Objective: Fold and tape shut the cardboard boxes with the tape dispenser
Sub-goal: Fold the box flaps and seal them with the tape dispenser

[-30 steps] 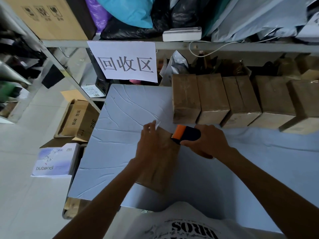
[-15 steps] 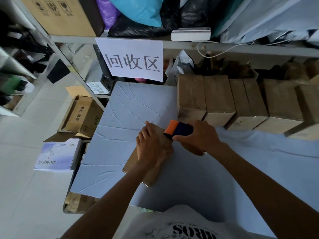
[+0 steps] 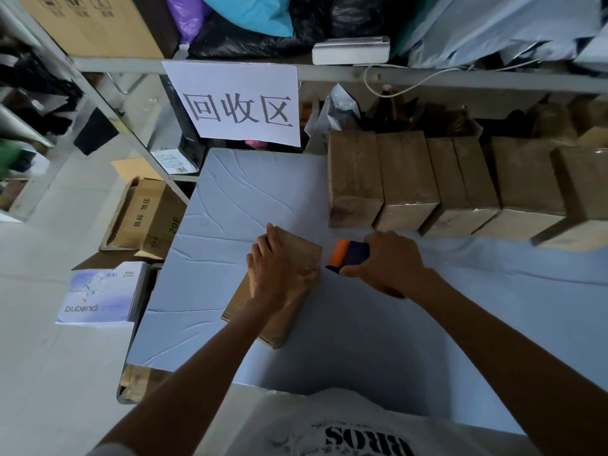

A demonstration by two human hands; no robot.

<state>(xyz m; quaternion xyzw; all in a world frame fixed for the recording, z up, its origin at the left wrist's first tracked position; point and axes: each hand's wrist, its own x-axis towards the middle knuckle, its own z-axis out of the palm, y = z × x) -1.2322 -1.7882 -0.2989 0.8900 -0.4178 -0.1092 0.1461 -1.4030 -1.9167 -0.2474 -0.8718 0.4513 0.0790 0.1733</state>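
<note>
1. The left hand (image 3: 279, 274) lies over the cardboard box (image 3: 281, 327), hiding the middle of its top.
2. The right hand (image 3: 391, 261) wraps the tape dispenser (image 3: 350, 256); only its orange-and-dark front end shows.
3. The right edge cuts off the end box (image 3: 582, 185) of the back row.
4. The print on the shelf label (image 3: 174, 161) is too small to read.

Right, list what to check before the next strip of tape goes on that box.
1. The small brown cardboard box lies on the pale blue table: ok.
2. The left hand presses on the box top to steady it: ok.
3. The right hand grips the orange and navy tape dispenser: ok.
4. Dispenser set against the box: cannot tell; it sits just by the box's right edge.
5. Flaps folded flat: cannot tell; the left hand covers most of the top.
6. Working box kept clear of the row of taped brown boxes at the back: ok, they stand apart.
</note>
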